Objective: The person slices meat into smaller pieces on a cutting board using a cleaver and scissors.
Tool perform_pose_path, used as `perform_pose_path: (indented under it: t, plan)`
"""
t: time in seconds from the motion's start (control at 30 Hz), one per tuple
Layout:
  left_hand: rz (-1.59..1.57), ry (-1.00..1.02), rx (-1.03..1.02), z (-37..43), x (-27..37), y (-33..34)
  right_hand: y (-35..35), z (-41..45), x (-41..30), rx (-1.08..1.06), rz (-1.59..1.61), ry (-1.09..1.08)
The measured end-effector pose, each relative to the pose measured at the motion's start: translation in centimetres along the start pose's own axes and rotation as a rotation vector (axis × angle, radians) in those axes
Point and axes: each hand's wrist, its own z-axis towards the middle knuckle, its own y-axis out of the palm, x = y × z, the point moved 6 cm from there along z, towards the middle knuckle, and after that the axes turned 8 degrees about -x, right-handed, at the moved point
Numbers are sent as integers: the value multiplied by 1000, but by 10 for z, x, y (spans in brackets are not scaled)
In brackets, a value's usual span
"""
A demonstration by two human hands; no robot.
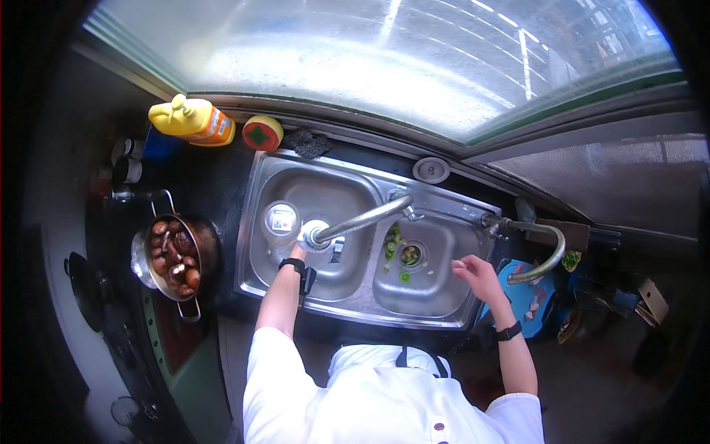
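Note:
A two-basin stainless steel sink (373, 261) lies before me. My left hand (299, 253) reaches into the left basin, mostly hidden behind the head of the curved metal faucet (366, 218); its grip cannot be seen. Beside it is a clear round plastic container (281, 220) with a printed label. My right hand (478, 276) hovers over the right edge of the right basin, fingers loosely bent and apart, with nothing visible in them. Green vegetable scraps (392, 242) lie in that basin, and more scraps fill the drain strainer (411, 255).
On the left stands a two-handled metal pot (195, 250) of brown food pieces. A yellow jug (191, 121), a round sponge (263, 133) and a scouring pad (308, 143) line the back. A second curved pipe (554, 238) arches over a blue cutting board (524, 294) bearing pale pieces.

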Motion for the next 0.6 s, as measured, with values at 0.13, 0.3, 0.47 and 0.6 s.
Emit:
perform_pose_path:
  t: [0.13,0.3,0.47,0.6]
  plan:
    - [-75,-2,-76,-11,24,1,27,7,-23,-124,29,-79]
    - [-320,29,-169,-35,60,14,39,-1,-34,-169,-12,-174]
    - [-494,64,-118,-81,71,8,66,2,-42,-234,62,-301]
    - [-570,150,-131,-126,87,-5,109,27,-67,-305,31,-350]
